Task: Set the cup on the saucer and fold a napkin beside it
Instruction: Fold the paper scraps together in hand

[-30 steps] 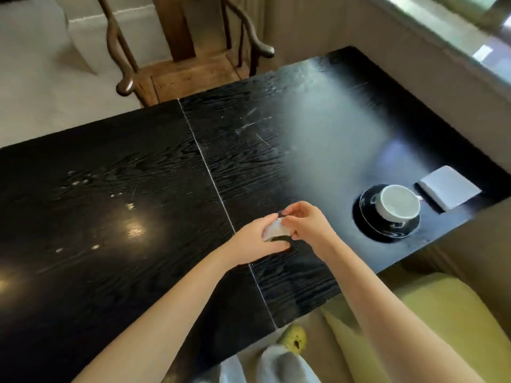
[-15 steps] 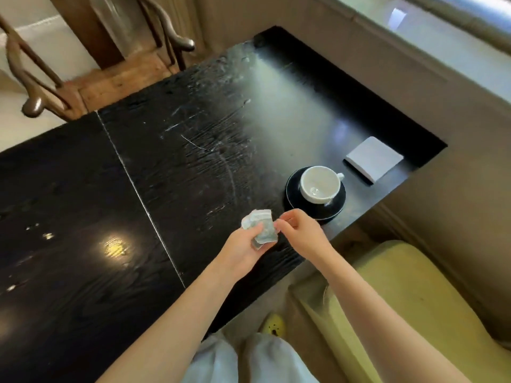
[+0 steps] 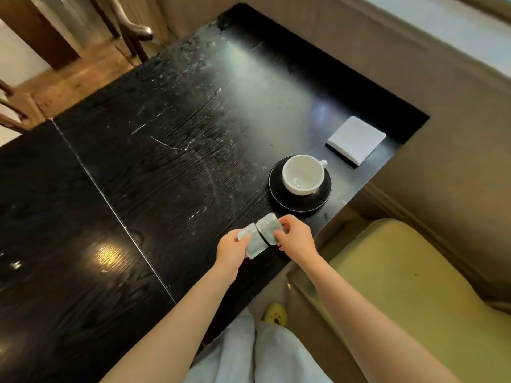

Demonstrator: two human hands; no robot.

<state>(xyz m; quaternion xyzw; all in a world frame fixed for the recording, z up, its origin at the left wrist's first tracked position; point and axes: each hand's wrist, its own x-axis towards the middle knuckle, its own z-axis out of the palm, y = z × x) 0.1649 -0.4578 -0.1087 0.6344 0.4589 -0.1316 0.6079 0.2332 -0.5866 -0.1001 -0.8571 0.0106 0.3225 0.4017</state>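
Black wood-grain bench, scuffed and glossy, split by a thin pale seam. Near its right end, a black saucer carrying a white cup. Just beyond the saucer, apart from it, a folded white napkin lying flat.

white cup; black saucer; white napkin

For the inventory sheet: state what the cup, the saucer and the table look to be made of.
Cup: likely glazed white ceramic; smooth, glossy highlights inside.
Saucer: probably glazed black ceramic; thin shiny rim.
Table: seemingly black-stained wood, semi-gloss; open grain, scratches and lamp reflections show.
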